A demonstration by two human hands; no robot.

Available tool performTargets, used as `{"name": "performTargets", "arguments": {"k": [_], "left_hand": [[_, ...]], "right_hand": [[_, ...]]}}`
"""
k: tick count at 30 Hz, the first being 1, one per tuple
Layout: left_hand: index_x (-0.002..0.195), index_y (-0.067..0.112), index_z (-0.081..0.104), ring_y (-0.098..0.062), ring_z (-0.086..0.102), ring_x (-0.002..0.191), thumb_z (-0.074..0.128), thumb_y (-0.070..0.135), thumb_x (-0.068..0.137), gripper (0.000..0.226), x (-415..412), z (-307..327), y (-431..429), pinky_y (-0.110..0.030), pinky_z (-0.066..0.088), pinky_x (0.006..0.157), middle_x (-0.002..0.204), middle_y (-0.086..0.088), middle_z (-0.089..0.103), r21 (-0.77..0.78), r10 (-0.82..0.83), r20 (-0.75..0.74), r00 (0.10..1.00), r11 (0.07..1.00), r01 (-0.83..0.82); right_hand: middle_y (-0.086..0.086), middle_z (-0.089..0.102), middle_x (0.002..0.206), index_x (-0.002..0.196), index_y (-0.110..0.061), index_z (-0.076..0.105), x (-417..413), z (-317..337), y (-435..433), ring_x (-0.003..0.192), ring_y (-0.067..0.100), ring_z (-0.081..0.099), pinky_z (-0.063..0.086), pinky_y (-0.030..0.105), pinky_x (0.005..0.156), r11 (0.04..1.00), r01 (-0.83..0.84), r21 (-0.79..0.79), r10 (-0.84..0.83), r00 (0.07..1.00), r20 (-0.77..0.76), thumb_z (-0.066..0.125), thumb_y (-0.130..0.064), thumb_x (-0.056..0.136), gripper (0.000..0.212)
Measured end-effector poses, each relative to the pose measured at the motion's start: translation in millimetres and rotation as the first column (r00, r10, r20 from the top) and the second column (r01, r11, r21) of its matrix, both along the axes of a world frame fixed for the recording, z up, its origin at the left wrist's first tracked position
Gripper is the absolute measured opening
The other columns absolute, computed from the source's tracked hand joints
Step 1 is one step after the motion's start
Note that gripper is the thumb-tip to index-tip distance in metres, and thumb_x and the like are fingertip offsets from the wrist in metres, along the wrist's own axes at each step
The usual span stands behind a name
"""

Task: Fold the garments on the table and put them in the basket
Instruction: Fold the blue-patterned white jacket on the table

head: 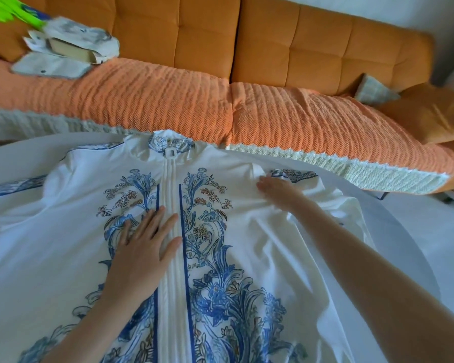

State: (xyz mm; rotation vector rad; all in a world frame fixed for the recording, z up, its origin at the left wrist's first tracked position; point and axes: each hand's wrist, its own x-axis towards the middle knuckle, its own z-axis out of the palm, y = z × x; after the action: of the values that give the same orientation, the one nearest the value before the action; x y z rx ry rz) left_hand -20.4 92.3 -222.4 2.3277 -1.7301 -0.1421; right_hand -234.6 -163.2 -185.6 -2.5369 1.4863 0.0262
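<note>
garment [247, 231]: white w/ blue floral print, spread flat over table [393, 231]
L hand [144, 247]: fingers spread, palm flat at centre placket
R hand [275, 189]: fingers flat on shoulder nr far edge

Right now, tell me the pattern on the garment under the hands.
White garment with blue floral scrollwork and two blue stripes beside the zip; clearest in the head view.

No readable text, label, brand, number or sign anywhere in view. Only blue floral print, no lettering, on the white garment [220, 258] spread over the bench [393, 231]. Grey smudged marks, too blurred to read as writing, on the pale items [71, 48] lying on the orange sofa [273, 43].
</note>
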Motion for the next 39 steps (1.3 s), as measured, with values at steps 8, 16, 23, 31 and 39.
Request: {"name": "performTargets", "arguments": {"k": [8, 16, 23, 31, 39], "left_hand": [[0.141, 0.045, -0.015, -0.007, -0.026, 0.139, -0.019, 0.065, 0.078, 0.067, -1, 2, -1, -0.038, -0.014, 0.116, 0.152, 0.015, -0.024, 0.018, 0.002, 0.0, 1.0, 1.0, -0.002], [0.141, 0.047, -0.015, -0.004, -0.026, 0.138, -0.021, 0.064, 0.072, 0.071, 0, 9, -2, -0.037, -0.016, 0.116, 0.151, 0.017, -0.024, 0.075, -0.012, -0.075, 0.997, 0.997, 0.017], [0.145, 0.029, 0.029, -0.027, 0.031, 0.138, 0.045, 0.033, 0.096, 0.052, -5, 70, -33, -0.053, 0.023, 0.113, 0.157, 0.001, 0.013, 0.111, 0.056, -0.231, 0.971, 0.993, -0.031], [0.148, 0.027, 0.022, -0.014, -0.004, 0.146, 0.034, 0.039, 0.099, 0.051, -148, 31, -37, -0.043, -0.005, 0.118, 0.159, -0.001, 0.004, 0.014, -0.375, -0.236, 0.897, 0.921, 0.389], [0.148, 0.03, 0.014, -0.013, -0.015, 0.144, -0.003, 0.069, 0.083, 0.078, -213, 26, -3, -0.045, -0.016, 0.114, 0.158, -0.001, -0.007, 0.047, -0.612, -0.152, 0.776, 0.78, 0.624]], "right_hand": [[0.012, 0.031, 0.149, 0.14, -0.023, 0.036, 40, 17, -6, 0.138, 0.035, 0.021, 0.024, 0.048, 0.11, 0.972, 0.111, -0.205, -0.096, 0.992, 0.082, 0.035, -0.025, 0.1, 0.04], [0.006, 0.017, 0.155, 0.144, -0.018, 0.028, 72, 4, 23, 0.144, 0.029, 0.009, 0.012, 0.052, 0.114, 0.983, -0.186, 0.0, 0.185, 0.978, -0.092, 0.031, -0.024, 0.102, 0.043], [0.007, 0.034, 0.149, 0.14, -0.016, 0.04, -28, 16, 51, 0.134, 0.025, 0.032, 0.024, 0.04, 0.11, 0.965, 0.252, -0.076, -0.197, 0.883, 0.425, 0.046, -0.024, 0.096, 0.045], [0.021, 0.038, 0.139, 0.138, 0.002, 0.034, -167, 14, 77, 0.13, 0.035, 0.033, 0.025, 0.039, 0.106, 0.587, 0.788, 0.185, -0.806, 0.549, 0.221, 0.051, -0.068, 0.079, 0.093], [0.014, 0.061, 0.088, 0.111, 0.007, 0.058, -169, 16, 72, 0.082, 0.027, 0.059, 0.04, 0.032, 0.068, 0.619, 0.678, 0.396, -0.785, 0.546, 0.292, 0.079, -0.02, 0.069, 0.054]]}}
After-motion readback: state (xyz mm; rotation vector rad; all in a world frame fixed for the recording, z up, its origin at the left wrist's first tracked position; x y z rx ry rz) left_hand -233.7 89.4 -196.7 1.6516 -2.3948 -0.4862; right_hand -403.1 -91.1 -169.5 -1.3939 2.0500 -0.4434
